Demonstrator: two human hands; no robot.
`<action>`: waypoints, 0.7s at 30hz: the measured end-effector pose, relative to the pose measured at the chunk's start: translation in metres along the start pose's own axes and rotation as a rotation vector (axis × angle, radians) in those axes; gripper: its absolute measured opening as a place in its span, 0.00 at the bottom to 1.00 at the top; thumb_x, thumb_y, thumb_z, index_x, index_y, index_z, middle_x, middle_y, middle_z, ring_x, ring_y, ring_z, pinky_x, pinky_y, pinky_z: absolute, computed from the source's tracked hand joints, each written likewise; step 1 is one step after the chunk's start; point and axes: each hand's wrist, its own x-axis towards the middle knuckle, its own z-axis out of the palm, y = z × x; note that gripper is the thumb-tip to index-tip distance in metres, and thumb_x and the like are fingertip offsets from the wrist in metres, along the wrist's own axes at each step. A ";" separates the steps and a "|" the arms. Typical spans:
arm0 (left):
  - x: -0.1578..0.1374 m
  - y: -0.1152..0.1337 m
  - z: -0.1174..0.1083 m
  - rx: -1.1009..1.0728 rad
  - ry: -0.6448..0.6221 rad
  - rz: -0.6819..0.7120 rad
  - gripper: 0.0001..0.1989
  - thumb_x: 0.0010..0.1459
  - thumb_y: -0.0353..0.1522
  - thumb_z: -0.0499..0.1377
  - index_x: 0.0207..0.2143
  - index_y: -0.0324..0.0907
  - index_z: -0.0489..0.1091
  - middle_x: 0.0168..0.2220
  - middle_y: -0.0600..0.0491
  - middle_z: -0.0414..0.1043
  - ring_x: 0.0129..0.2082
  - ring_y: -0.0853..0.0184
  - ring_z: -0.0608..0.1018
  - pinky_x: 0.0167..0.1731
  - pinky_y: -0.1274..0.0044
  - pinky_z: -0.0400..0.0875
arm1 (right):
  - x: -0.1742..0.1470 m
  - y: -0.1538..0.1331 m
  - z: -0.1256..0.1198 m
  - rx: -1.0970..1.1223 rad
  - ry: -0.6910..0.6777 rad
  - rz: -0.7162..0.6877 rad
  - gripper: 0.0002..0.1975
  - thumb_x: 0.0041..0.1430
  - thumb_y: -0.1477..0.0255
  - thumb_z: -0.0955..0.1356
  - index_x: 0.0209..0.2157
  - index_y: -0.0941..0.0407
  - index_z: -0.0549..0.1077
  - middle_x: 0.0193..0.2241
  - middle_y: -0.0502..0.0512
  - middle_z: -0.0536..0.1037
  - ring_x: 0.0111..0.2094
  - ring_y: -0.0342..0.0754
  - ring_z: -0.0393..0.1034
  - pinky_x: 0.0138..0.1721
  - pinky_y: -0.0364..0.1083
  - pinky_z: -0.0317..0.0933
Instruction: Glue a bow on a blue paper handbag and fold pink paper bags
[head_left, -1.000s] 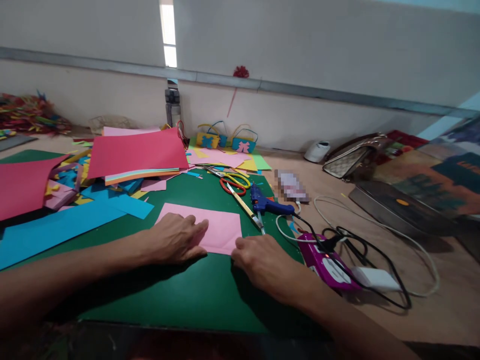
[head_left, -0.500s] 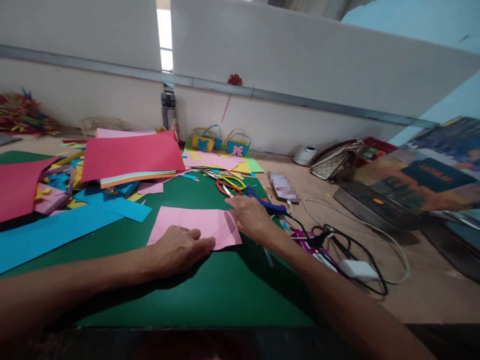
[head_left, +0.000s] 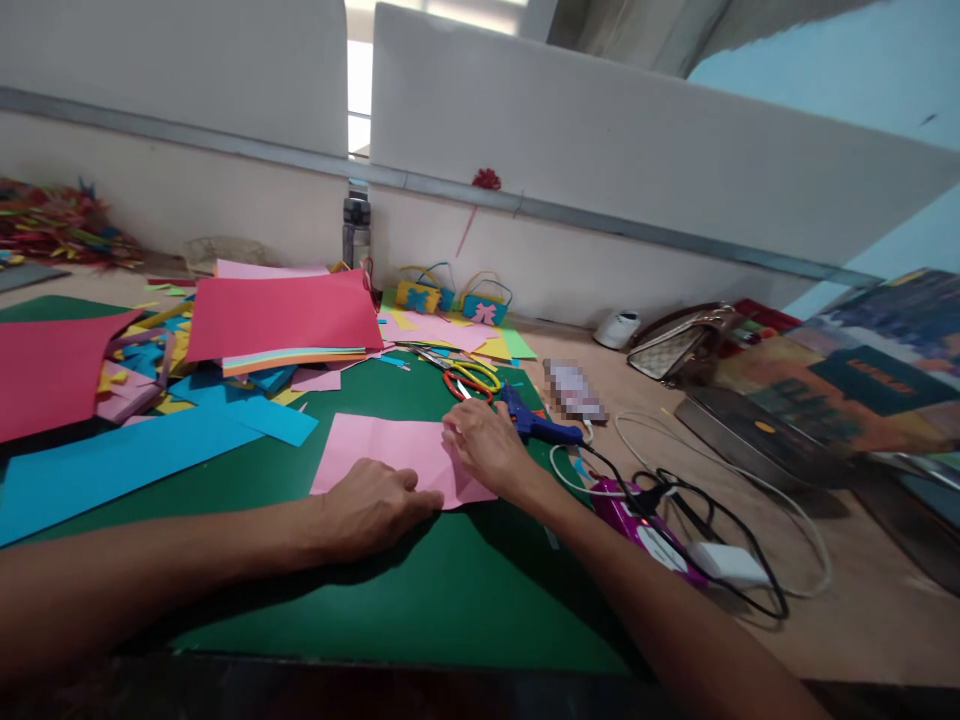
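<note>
Red sheet (head_left: 52,375): cut off by my left frame edge.
Blue strip (head_left: 135,455): left end cropped too.
Left hand (head_left: 379,510): fingers close together, resting on the pink sheet's near edge; I cannot tell whether they pinch it.
Pink sheet (head_left: 382,440): flat on the green mat (head_left: 360,615), partly covered by both hands.
Right hand (head_left: 487,450): fingers bent, narrow, over the sheet's right part; grip unclear to me.
Glue gun (head_left: 551,430): beyond that hand, nozzle not discernible.
Phone (head_left: 574,390): blurred into blocks.
Power strip (head_left: 645,535): crossed by black cable (head_left: 739,575).
</note>
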 end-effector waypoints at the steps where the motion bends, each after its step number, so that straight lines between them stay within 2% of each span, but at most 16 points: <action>1: 0.000 0.000 -0.001 -0.001 -0.001 -0.002 0.11 0.64 0.33 0.48 0.41 0.46 0.69 0.26 0.53 0.71 0.21 0.66 0.74 0.17 0.80 0.57 | -0.002 -0.001 0.000 0.003 0.021 -0.007 0.05 0.59 0.74 0.64 0.33 0.57 0.73 0.38 0.56 0.77 0.45 0.51 0.65 0.44 0.51 0.48; 6: 0.000 0.001 -0.002 -0.009 -0.002 -0.009 0.10 0.64 0.33 0.49 0.39 0.46 0.69 0.26 0.53 0.71 0.20 0.65 0.73 0.17 0.80 0.58 | -0.011 -0.006 -0.005 0.012 0.148 -0.061 0.03 0.57 0.75 0.68 0.35 0.56 0.72 0.40 0.56 0.76 0.47 0.52 0.64 0.48 0.54 0.45; 10: 0.000 0.000 0.001 -0.017 0.015 -0.020 0.10 0.64 0.33 0.49 0.38 0.45 0.69 0.25 0.53 0.71 0.20 0.67 0.73 0.18 0.80 0.61 | -0.023 -0.012 -0.012 0.024 0.228 -0.118 0.01 0.57 0.75 0.68 0.33 0.57 0.72 0.35 0.54 0.77 0.44 0.50 0.65 0.48 0.52 0.48; 12: 0.000 0.000 0.003 -0.021 0.021 -0.020 0.10 0.64 0.32 0.49 0.38 0.44 0.70 0.25 0.53 0.71 0.20 0.67 0.73 0.19 0.79 0.62 | -0.031 -0.015 -0.013 0.002 0.280 -0.178 0.04 0.60 0.75 0.66 0.33 0.57 0.73 0.34 0.54 0.76 0.42 0.49 0.65 0.47 0.51 0.50; 16: 0.000 0.000 0.006 -0.029 0.028 -0.013 0.10 0.63 0.31 0.49 0.35 0.42 0.71 0.25 0.51 0.72 0.21 0.66 0.73 0.20 0.77 0.64 | -0.046 -0.019 -0.008 -0.103 0.399 -0.340 0.12 0.61 0.79 0.61 0.42 0.58 0.73 0.35 0.56 0.75 0.39 0.50 0.64 0.47 0.54 0.52; 21: 0.000 -0.001 0.008 -0.038 0.040 -0.010 0.11 0.63 0.31 0.49 0.34 0.41 0.71 0.26 0.51 0.72 0.21 0.65 0.74 0.20 0.76 0.65 | -0.053 -0.020 -0.005 -0.234 0.470 -0.389 0.15 0.62 0.80 0.58 0.45 0.60 0.72 0.37 0.60 0.75 0.41 0.53 0.64 0.49 0.59 0.51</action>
